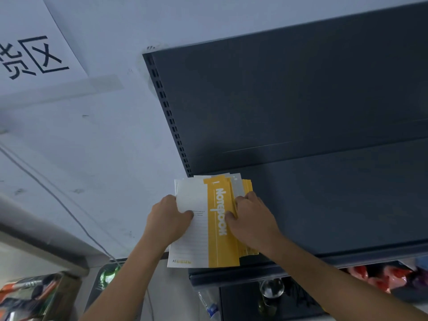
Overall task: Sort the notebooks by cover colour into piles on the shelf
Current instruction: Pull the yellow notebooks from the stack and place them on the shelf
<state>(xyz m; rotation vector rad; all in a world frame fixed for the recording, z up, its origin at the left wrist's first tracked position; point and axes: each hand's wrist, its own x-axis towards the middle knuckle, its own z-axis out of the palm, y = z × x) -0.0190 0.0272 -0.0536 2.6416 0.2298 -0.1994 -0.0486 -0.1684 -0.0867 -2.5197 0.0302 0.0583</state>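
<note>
A stack of notebooks [216,228] with white and yellow covers lies at the left end of the dark shelf [335,205], overhanging its front edge. The top one shows a yellow band printed "Notebook". My left hand [170,220] grips the stack's left edge, thumb on the white part of the cover. My right hand [251,218] presses on the right side, fingers curled over the edges of the notebooks beneath. More yellow and grey covers fan out behind the right hand.
The shelf's dark back panel [289,100] rises behind, with a slotted upright [170,117] at its left. A white wall with a paper sign [34,56] lies to the left. Below the shelf are a glass ball [271,287], a plastic bottle [209,304] and red bags [379,276].
</note>
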